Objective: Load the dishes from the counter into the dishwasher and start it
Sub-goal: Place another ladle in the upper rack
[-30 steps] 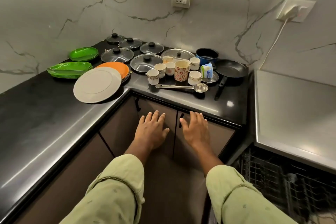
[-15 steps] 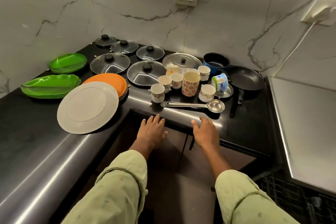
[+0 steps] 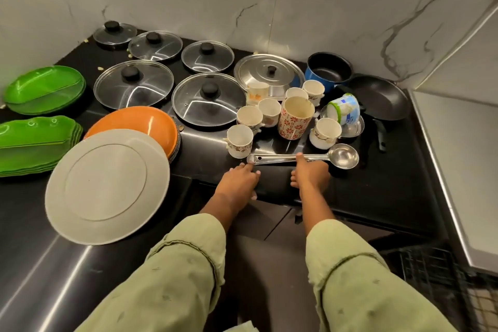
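A steel ladle (image 3: 283, 158) lies across the black counter (image 3: 377, 186) near its front edge, bowl to the right. My left hand (image 3: 239, 183) reaches over the edge with straight fingers, and a fingertip touches the handle's end. The fingertips of my right hand (image 3: 310, 175) rest on the handle's middle. Behind the ladle stand several white cups (image 3: 239, 140) and a floral mug (image 3: 295, 121). To the left are a grey plate (image 3: 107, 183), orange plates (image 3: 134, 121) and green plates (image 3: 45, 89). The dishwasher rack (image 3: 431, 277) shows at the lower right.
Several glass lids (image 3: 208, 100) and a steel lid (image 3: 269, 73) cover the back of the counter. A blue saucepan (image 3: 328, 70), a black frying pan (image 3: 380, 97) and a tipped white container (image 3: 346, 108) sit at the right. A steel top (image 3: 458, 170) adjoins the counter.
Both hands have risen from in front of the cabinet doors to the counter edge and now touch the ladle. The view has moved closer and tilted down.
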`<act>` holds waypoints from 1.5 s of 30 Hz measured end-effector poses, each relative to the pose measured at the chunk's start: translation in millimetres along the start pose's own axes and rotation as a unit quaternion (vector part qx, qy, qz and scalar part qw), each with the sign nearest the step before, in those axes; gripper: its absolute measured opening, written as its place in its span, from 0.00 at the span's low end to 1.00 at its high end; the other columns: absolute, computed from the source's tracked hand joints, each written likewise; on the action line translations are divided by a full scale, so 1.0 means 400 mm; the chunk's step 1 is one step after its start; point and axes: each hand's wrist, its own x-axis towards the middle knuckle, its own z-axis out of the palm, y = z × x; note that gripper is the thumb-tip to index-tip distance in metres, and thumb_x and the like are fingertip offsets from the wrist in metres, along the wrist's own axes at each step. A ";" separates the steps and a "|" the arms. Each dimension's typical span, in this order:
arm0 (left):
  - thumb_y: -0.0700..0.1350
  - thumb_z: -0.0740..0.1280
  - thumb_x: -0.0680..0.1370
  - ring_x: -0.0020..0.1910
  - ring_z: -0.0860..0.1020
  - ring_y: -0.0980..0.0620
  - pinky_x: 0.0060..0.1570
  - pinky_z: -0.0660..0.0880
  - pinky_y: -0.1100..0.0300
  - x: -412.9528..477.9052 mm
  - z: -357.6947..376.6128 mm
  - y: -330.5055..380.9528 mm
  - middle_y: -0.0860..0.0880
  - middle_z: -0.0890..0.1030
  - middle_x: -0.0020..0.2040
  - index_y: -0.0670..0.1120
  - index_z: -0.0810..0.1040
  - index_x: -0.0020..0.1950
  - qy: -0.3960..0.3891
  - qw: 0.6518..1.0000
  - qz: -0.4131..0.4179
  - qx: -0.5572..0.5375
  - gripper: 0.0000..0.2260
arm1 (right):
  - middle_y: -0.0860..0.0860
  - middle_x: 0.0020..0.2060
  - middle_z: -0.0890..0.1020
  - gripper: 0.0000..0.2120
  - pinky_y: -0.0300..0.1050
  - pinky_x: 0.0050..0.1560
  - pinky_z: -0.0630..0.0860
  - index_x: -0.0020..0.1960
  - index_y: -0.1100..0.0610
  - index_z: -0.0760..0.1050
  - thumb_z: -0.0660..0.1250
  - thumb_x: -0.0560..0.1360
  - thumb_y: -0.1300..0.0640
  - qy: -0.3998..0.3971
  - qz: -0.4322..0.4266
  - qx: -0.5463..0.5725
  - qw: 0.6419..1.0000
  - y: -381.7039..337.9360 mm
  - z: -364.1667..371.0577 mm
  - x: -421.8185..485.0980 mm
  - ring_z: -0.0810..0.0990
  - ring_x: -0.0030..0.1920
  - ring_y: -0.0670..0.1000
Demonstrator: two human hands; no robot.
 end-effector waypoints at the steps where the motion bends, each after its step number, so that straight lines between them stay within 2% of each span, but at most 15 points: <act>1: 0.46 0.68 0.79 0.78 0.57 0.40 0.74 0.61 0.43 0.002 0.000 -0.006 0.42 0.56 0.80 0.46 0.61 0.79 -0.002 1.000 0.005 0.000 0.30 | 0.55 0.33 0.84 0.18 0.52 0.37 0.84 0.42 0.60 0.78 0.69 0.75 0.44 0.009 0.023 0.019 1.000 -0.006 0.012 0.006 0.84 0.29 0.53; 3: 0.47 0.68 0.80 0.78 0.58 0.40 0.74 0.62 0.44 0.000 -0.001 -0.014 0.42 0.56 0.80 0.46 0.62 0.79 0.002 1.000 0.014 0.003 0.29 | 0.55 0.30 0.82 0.15 0.52 0.35 0.84 0.40 0.60 0.77 0.72 0.75 0.48 0.025 0.063 0.060 0.996 -0.024 0.030 0.010 0.83 0.27 0.52; 6: 0.48 0.68 0.80 0.75 0.62 0.41 0.69 0.69 0.46 -0.007 -0.007 -0.022 0.43 0.50 0.81 0.47 0.64 0.78 0.018 0.999 0.029 0.012 0.28 | 0.55 0.29 0.82 0.12 0.52 0.34 0.84 0.46 0.63 0.80 0.73 0.73 0.53 0.045 0.093 0.084 0.991 -0.038 0.054 0.019 0.82 0.26 0.52; 9: 0.48 0.70 0.78 0.73 0.64 0.42 0.65 0.74 0.46 -0.008 -0.011 -0.028 0.45 0.45 0.81 0.48 0.68 0.76 0.041 0.999 0.033 0.006 0.27 | 0.55 0.33 0.83 0.12 0.50 0.35 0.84 0.53 0.63 0.80 0.71 0.74 0.56 0.059 0.109 0.107 0.986 -0.050 0.064 0.023 0.82 0.27 0.51; 13: 0.50 0.71 0.77 0.72 0.65 0.43 0.63 0.75 0.47 -0.011 -0.004 -0.028 0.45 0.48 0.80 0.50 0.69 0.76 0.056 0.998 0.019 -0.011 0.28 | 0.54 0.36 0.79 0.15 0.52 0.42 0.84 0.63 0.63 0.74 0.66 0.78 0.61 0.053 0.125 0.161 0.978 -0.055 0.058 0.018 0.83 0.34 0.54; 15: 0.51 0.70 0.77 0.71 0.65 0.43 0.63 0.74 0.48 -0.017 -0.001 -0.027 0.45 0.50 0.79 0.51 0.69 0.75 0.061 0.998 0.014 -0.017 0.27 | 0.56 0.44 0.80 0.18 0.52 0.43 0.84 0.67 0.64 0.72 0.65 0.78 0.63 0.048 0.130 0.182 0.973 -0.050 0.048 0.013 0.81 0.35 0.54; 17: 0.51 0.70 0.78 0.71 0.65 0.44 0.64 0.73 0.48 -0.021 0.001 -0.026 0.44 0.51 0.79 0.51 0.71 0.74 0.065 0.998 0.012 -0.019 0.25 | 0.59 0.53 0.80 0.18 0.52 0.43 0.84 0.68 0.64 0.71 0.65 0.78 0.64 0.037 0.136 0.193 0.971 -0.041 0.034 0.011 0.81 0.35 0.53; 21: 0.52 0.69 0.79 0.71 0.65 0.44 0.65 0.72 0.50 -0.029 0.004 -0.022 0.44 0.53 0.78 0.50 0.70 0.75 0.063 0.998 0.013 -0.019 0.25 | 0.60 0.54 0.81 0.19 0.51 0.41 0.84 0.68 0.63 0.71 0.66 0.78 0.63 0.011 0.152 0.221 0.963 -0.014 -0.014 0.017 0.83 0.38 0.55; 25: 0.51 0.66 0.80 0.73 0.64 0.44 0.67 0.70 0.50 -0.037 0.006 -0.018 0.43 0.58 0.77 0.49 0.61 0.80 0.052 0.998 0.011 -0.016 0.29 | 0.60 0.51 0.81 0.16 0.46 0.33 0.80 0.65 0.64 0.73 0.67 0.78 0.63 -0.034 0.142 0.244 0.959 0.022 -0.075 0.015 0.82 0.39 0.55; 29: 0.52 0.65 0.81 0.75 0.62 0.43 0.69 0.68 0.50 -0.045 0.013 -0.015 0.42 0.58 0.77 0.49 0.58 0.80 0.049 0.999 0.007 -0.019 0.30 | 0.58 0.45 0.82 0.10 0.45 0.33 0.80 0.58 0.63 0.76 0.68 0.78 0.62 -0.070 0.124 0.240 0.960 0.068 -0.135 0.003 0.82 0.42 0.53; 32: 0.52 0.63 0.82 0.78 0.55 0.42 0.74 0.61 0.49 -0.058 0.027 -0.001 0.41 0.55 0.79 0.47 0.55 0.81 0.059 0.998 -0.003 -0.034 0.30 | 0.56 0.44 0.82 0.04 0.45 0.34 0.79 0.52 0.61 0.78 0.68 0.78 0.62 -0.095 0.089 0.223 0.966 0.115 -0.182 -0.016 0.83 0.42 0.53; 37: 0.52 0.57 0.84 0.80 0.50 0.42 0.78 0.47 0.47 -0.112 0.074 0.047 0.42 0.53 0.81 0.47 0.54 0.81 0.117 0.993 0.002 0.010 0.27 | 0.56 0.45 0.83 0.05 0.45 0.36 0.80 0.53 0.60 0.79 0.68 0.78 0.62 -0.106 0.013 0.202 0.974 0.201 -0.264 -0.063 0.84 0.45 0.54; 40: 0.54 0.53 0.85 0.80 0.48 0.44 0.79 0.45 0.47 -0.148 0.095 0.104 0.44 0.52 0.81 0.49 0.54 0.81 0.126 0.991 0.031 0.017 0.26 | 0.57 0.43 0.82 0.02 0.45 0.37 0.80 0.48 0.60 0.78 0.68 0.77 0.65 -0.122 0.001 0.190 0.974 0.251 -0.305 -0.085 0.84 0.43 0.54; 45: 0.57 0.50 0.84 0.80 0.47 0.47 0.79 0.43 0.50 -0.201 0.104 0.220 0.46 0.52 0.82 0.49 0.54 0.81 0.109 0.992 0.066 0.005 0.26 | 0.56 0.41 0.82 0.05 0.43 0.34 0.80 0.46 0.60 0.77 0.68 0.76 0.68 -0.163 -0.023 0.148 0.975 0.313 -0.383 -0.128 0.83 0.39 0.53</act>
